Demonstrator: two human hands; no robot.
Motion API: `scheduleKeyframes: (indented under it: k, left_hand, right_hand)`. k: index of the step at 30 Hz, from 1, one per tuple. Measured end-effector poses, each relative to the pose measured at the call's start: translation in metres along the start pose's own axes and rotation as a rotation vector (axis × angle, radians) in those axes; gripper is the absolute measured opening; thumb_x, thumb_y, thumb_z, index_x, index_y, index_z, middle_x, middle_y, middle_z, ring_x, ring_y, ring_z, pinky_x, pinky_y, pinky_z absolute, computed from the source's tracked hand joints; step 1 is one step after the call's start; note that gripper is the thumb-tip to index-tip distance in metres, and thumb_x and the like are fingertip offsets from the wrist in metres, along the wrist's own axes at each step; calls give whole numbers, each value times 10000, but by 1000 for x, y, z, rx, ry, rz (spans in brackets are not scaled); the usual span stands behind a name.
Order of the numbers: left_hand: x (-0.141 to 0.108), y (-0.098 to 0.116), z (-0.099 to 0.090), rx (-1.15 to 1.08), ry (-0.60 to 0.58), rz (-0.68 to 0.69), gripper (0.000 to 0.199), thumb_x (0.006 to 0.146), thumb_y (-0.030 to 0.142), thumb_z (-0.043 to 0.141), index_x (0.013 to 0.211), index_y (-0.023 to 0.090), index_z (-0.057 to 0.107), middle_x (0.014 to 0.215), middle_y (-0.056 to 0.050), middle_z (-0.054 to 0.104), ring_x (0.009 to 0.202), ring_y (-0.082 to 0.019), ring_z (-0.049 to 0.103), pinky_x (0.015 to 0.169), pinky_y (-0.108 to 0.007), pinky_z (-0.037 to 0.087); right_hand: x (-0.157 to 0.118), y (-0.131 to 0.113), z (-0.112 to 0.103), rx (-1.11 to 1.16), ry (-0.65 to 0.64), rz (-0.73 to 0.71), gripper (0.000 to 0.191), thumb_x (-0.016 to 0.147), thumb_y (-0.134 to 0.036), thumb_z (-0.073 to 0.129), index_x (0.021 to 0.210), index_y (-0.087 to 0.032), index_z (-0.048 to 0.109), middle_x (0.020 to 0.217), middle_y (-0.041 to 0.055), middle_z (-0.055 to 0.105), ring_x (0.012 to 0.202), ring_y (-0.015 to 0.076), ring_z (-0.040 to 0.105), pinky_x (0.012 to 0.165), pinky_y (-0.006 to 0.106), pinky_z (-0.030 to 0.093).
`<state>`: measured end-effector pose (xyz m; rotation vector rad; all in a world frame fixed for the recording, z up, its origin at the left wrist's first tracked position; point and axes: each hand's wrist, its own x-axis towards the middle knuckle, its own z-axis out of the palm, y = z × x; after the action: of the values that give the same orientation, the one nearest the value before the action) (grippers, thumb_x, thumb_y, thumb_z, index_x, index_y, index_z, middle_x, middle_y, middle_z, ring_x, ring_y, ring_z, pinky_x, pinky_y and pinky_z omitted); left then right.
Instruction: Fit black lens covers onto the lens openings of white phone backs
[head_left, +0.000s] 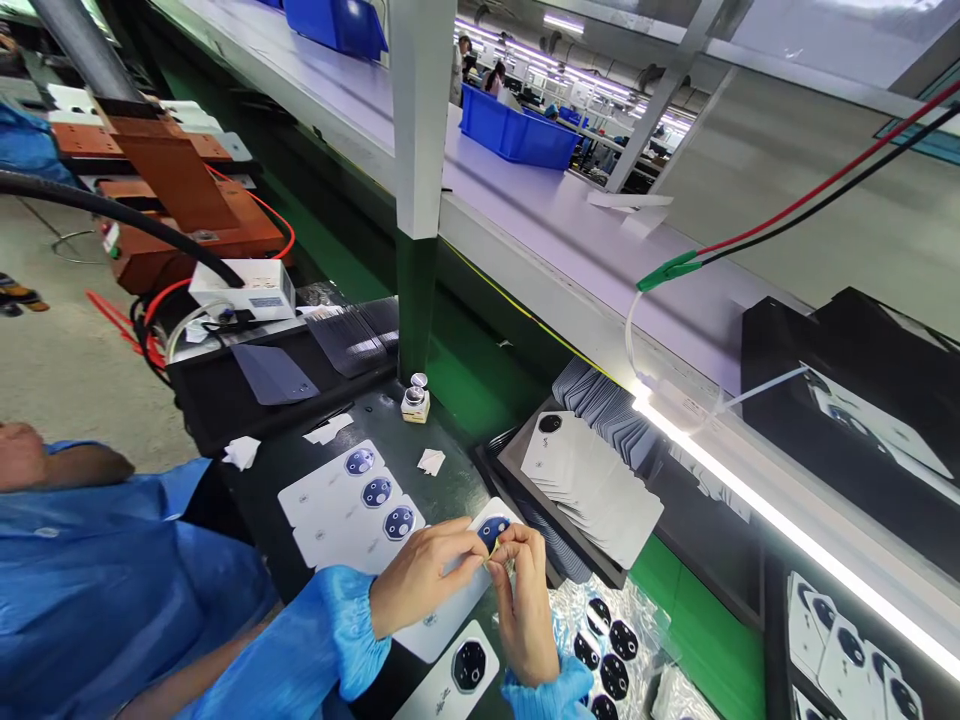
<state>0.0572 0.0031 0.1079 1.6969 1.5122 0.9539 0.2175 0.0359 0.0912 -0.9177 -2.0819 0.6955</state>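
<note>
My left hand [431, 572] and my right hand [523, 600] meet at the top of a white phone back panel [450, 607]. Both pinch with thumb and forefinger at the edge of its dark blue camera disc [491, 531]. A tiny yellowish bit [490, 552] shows between the fingertips; what each hand holds is too small to make out. Left of my hands lie several more white panels [330, 510] with blue discs, overlapping in a row. Below, another panel [450, 675] carries a black disc [469, 665]. Loose black discs [615, 675] rest on clear film beside my right wrist.
A tray [517, 465] of fanned white panels [585, 485] stands beyond my right hand. A small jar [415, 402] and paper scraps [430, 461] lie ahead. A lit tube lamp [795, 530] slants across the right. A person in a blue smock [127, 590] is at the left.
</note>
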Motion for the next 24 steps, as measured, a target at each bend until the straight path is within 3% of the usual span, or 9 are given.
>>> scheduleKeyframes:
  k: [24]
  left_hand:
    - [-1,1,-2,47,21,27,258,838,121,401,759,204,632,725,9,611,693,-135,609,638,-213,451]
  right_hand:
    - [-1,5,6,-21,37,-25,116,939,-164,406,888,-237,481,936,34,478,880,180,518,761,327,478]
